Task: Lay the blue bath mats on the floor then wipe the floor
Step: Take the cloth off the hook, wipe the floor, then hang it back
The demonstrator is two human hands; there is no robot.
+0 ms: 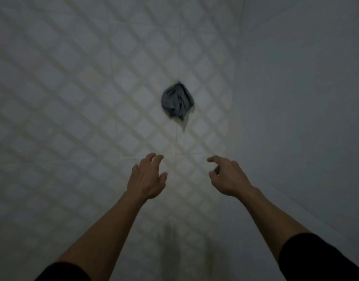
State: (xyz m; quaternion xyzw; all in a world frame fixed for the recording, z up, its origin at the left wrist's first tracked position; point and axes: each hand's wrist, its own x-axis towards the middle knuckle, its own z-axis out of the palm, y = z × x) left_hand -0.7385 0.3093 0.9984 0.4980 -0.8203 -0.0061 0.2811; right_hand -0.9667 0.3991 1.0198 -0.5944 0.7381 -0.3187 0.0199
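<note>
With left hand and right hand loose-fingered and empty, reach far to the bunched cloth, grip opposite edges, spread flat on floor.

The pale tiled floor spreads out underfoot, its square tiles set on the diagonal with light cream bands crossing between them. To the right rises a plain grey-white wall, meeting the tiles along a slanting edge. The light is dim and greyish, brightest near the middle.
</note>
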